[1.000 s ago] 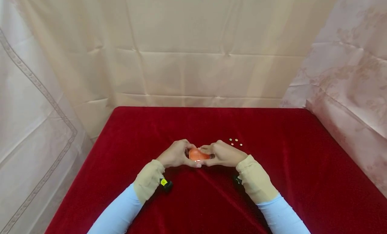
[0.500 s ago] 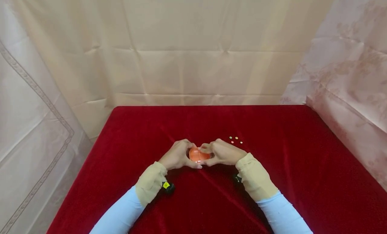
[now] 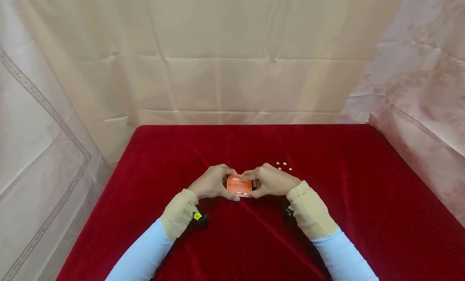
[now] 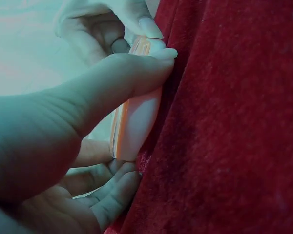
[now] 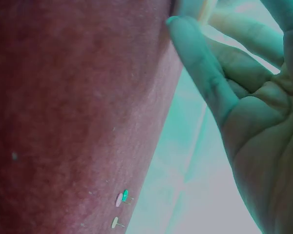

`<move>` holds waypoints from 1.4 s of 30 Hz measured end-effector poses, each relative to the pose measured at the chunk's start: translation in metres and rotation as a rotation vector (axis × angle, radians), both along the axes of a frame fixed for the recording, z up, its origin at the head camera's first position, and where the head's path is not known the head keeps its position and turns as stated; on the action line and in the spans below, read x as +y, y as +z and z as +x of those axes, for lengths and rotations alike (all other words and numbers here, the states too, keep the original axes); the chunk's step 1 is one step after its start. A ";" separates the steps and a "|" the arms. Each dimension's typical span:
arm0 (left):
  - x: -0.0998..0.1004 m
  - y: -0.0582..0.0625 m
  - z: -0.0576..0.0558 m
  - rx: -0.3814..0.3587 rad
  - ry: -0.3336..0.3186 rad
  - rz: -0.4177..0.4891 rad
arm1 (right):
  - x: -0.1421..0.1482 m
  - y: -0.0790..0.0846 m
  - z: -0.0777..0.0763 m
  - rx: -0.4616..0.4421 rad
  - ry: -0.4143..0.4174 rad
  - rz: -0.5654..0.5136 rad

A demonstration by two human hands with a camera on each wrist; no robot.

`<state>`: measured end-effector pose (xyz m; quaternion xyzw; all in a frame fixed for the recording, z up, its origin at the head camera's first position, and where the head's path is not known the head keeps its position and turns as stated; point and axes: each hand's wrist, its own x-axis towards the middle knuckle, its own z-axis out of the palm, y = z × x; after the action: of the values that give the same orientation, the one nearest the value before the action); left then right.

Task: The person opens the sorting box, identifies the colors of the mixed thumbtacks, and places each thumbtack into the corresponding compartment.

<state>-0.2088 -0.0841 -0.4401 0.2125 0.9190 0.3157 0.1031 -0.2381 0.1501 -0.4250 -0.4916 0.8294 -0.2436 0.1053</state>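
Observation:
A small box with a see-through orange lid lies near the middle of the red table. Its pale base shows from the side in the left wrist view, with the lid on top. My left hand grips the box's left end, thumb along the near side and fingers behind. From the right, my right hand holds the other end between thumb and fingers. In the right wrist view, only a corner of the box shows past the right hand. What the box contains cannot be made out.
Several small push pins with coloured flat heads lie on the red velvet tablecloth, just beyond my right hand. A beige curtain hangs behind the table, and patterned cloth hangs on the right.
The box has turned slightly, and its orange lid now shows more fully and evenly between the hands. My right hand has shifted slightly to the right; both hands keep their hold.

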 end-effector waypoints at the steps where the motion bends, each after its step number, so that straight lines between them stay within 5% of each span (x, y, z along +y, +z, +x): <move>1: -0.001 -0.001 0.000 -0.009 0.006 0.006 | 0.000 0.000 0.000 0.009 0.004 0.003; 8: 0.004 -0.002 0.001 0.032 0.002 0.022 | 0.001 -0.001 0.000 -0.034 -0.039 0.024; 18: 0.009 0.003 0.003 0.157 -0.027 -0.066 | 0.002 0.000 -0.002 -0.036 -0.040 0.011; 34: 0.013 -0.007 0.011 0.082 -0.006 -0.031 | -0.006 -0.011 0.003 0.031 -0.050 -0.002; 42: 0.012 -0.003 0.007 0.135 -0.042 -0.035 | -0.006 -0.011 0.003 0.034 -0.114 0.017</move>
<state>-0.2014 -0.0719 -0.4431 0.2509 0.9246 0.2821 0.0513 -0.2349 0.1438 -0.4356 -0.4467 0.8598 -0.2338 0.0811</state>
